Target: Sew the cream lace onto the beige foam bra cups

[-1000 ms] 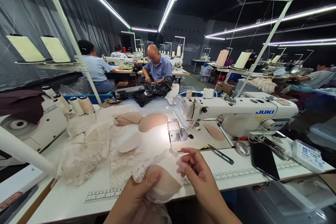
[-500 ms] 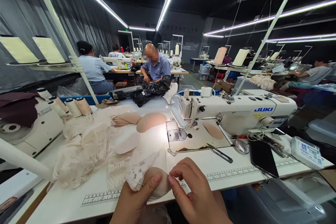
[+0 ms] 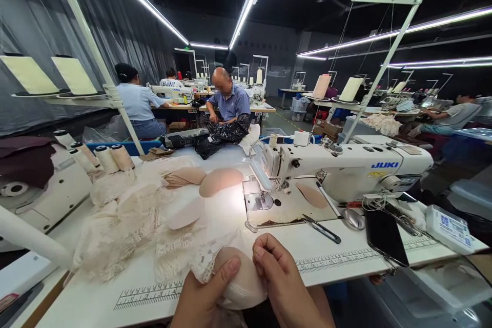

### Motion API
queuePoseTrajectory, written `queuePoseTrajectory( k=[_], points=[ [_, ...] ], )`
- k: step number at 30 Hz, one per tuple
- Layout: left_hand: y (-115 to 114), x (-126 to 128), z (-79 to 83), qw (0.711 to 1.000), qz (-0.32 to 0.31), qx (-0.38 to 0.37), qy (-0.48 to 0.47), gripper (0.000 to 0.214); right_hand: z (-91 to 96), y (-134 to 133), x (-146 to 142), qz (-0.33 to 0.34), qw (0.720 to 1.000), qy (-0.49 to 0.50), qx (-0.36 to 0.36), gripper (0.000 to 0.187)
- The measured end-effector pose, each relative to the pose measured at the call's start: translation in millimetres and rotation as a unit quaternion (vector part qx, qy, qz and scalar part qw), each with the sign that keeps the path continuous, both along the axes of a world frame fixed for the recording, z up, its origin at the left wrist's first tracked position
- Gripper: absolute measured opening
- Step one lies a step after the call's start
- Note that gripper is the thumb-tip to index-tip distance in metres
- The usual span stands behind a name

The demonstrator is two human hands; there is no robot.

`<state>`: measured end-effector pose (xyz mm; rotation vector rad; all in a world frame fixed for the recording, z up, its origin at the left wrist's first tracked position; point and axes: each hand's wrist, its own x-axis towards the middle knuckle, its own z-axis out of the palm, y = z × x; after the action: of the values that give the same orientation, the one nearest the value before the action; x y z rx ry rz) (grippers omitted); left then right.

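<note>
My left hand (image 3: 209, 292) is closed on a beige bra cup (image 3: 243, 282), its thumb pressed on the domed outer face. White lace (image 3: 203, 261) attached to the cup bunches beside that thumb and spreads over the table edge. My right hand (image 3: 280, 277) is closed at the cup's right edge, thumb and forefinger pinched together on its rim; the exact bit between the fingertips is hidden. Beyond the hands stands a white sewing machine (image 3: 346, 164), its lit needle area (image 3: 263, 200) apart from the cup. Thread snips (image 3: 322, 229) lie to the right of my right hand.
Lace pieces (image 3: 119, 230) heap at left, near stacked beige pads (image 3: 186, 176) and a single pad (image 3: 222, 182). Another pad (image 3: 312, 196) lies on the machine bed. A phone (image 3: 385, 236) and small metal dish (image 3: 353, 217) sit at right. A co-worker (image 3: 230, 97) sits opposite.
The cup has turned and shifted slightly right and down, showing more of its outer face. My right hand's pinched fingers have moved a little right along its edge.
</note>
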<state>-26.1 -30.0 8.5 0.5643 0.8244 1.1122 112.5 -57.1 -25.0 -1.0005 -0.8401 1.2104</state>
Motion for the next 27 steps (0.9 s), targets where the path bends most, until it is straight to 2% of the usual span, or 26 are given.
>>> queuePoseTrajectory(
  k=[2,4,8,10,12,14,20,24,27],
  points=[
    [1.3,-0.7,1.4,1.000,0.015,0.012,0.007,0.083,0.7,-2.2,4.5,-0.041,0.999,-0.033,0.013,0.042],
    [2.3,-3.2,1.9,0.999,0.022,0.024,0.023,0.084,6.9,-7.5,9.1,-0.076,0.988,-0.123,0.049,0.037],
    [2.6,-7.9,-1.1,0.997,0.024,0.039,0.066,0.079,22.3,-15.8,11.0,-0.107,0.919,-0.332,0.185,0.015],
    [1.7,-8.8,-3.0,0.996,0.027,0.033,0.082,0.076,25.6,-15.2,8.7,-0.096,0.892,-0.380,0.225,0.005],
    [0.7,-8.8,-3.5,0.994,0.031,0.031,0.095,0.073,24.7,-12.3,6.0,-0.092,0.883,-0.399,0.230,0.007],
    [-0.1,-7.8,-1.8,0.994,0.033,0.032,0.095,0.071,20.7,-9.1,4.1,-0.101,0.886,-0.395,0.219,0.013],
    [-1.0,-0.2,11.7,0.999,0.026,0.027,0.027,0.084,7.3,-7.5,6.8,-0.069,0.945,-0.298,0.116,0.027],
    [-0.7,3.9,15.8,0.999,0.041,0.025,0.007,0.091,7.5,-8.3,13.8,-0.032,0.956,-0.272,0.108,0.035],
    [1.7,3.4,13.9,0.999,0.044,0.028,0.009,0.093,11.1,-8.4,19.6,-0.037,0.966,-0.239,0.091,0.039]
  ],
)
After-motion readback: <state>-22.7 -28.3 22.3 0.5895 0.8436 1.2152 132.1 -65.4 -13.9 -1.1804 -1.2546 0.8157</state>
